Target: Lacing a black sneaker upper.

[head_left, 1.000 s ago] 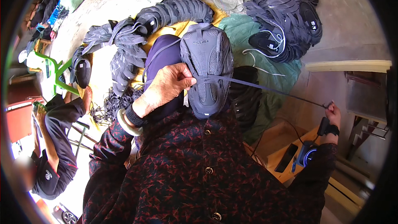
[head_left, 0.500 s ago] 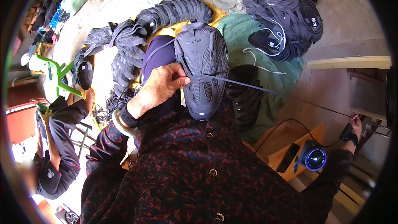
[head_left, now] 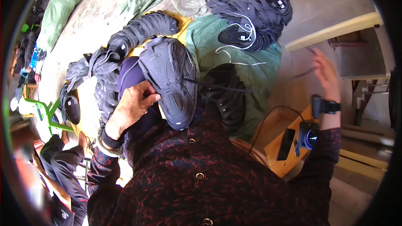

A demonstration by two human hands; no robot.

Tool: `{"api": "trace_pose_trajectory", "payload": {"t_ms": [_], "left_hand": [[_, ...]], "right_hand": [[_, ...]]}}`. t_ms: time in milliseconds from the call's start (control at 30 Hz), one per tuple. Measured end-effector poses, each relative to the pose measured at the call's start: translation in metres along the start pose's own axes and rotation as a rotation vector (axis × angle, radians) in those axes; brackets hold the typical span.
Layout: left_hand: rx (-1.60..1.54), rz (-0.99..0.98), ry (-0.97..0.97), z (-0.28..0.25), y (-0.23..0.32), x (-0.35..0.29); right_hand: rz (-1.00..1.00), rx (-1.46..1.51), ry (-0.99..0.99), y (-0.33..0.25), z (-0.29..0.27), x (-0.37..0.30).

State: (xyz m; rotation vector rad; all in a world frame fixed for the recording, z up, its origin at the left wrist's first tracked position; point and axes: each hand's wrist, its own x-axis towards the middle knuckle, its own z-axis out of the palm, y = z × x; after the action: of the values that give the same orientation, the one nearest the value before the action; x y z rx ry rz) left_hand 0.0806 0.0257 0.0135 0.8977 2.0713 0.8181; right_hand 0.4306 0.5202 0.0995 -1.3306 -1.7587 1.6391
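A dark grey shoe (head_left: 167, 69) lies over my lap, its toe toward me. My left hand (head_left: 133, 102) is at its left side, thumb and fingers closed in a pinch where the shoelace (head_left: 222, 87) crosses the front. The lace runs loosely right from the shoe and smears near my right hand (head_left: 326, 75). That hand is raised at the right, its fingers blurred, with dark lace showing at the palm and fingertips. Beside the shoe, a stack of black shoes (head_left: 226, 96) leans to the right.
Long rows of nested dark shoes lie on the floor, one ahead (head_left: 144, 29) and another at far right (head_left: 251, 4), near a green sheet (head_left: 264, 67). A wooden board (head_left: 284, 161) holds a phone (head_left: 285, 144). Another person sits at lower left by a green stool (head_left: 44, 111).
My right hand has come in and upward from the far right. The lace, taut before, now sags. The shoe has tilted, and my view has shifted to the right.
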Motion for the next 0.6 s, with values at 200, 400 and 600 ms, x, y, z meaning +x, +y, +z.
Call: {"api": "trace_pose_trajectory", "payload": {"t_ms": [200,400,600], "left_hand": [[0.161,0.165,0.160,-0.016,0.035,-0.013],[-0.147,0.473,0.246,-0.001,0.075,-0.001],[-0.397,0.448,-0.032,0.023,0.110,0.017]], "right_hand": [[0.070,0.449,-0.554,0.013,0.181,-0.045],[0.037,0.389,-0.727,-0.008,0.244,-0.085],[-0.019,0.318,-0.753,-0.023,0.267,-0.109]]}}
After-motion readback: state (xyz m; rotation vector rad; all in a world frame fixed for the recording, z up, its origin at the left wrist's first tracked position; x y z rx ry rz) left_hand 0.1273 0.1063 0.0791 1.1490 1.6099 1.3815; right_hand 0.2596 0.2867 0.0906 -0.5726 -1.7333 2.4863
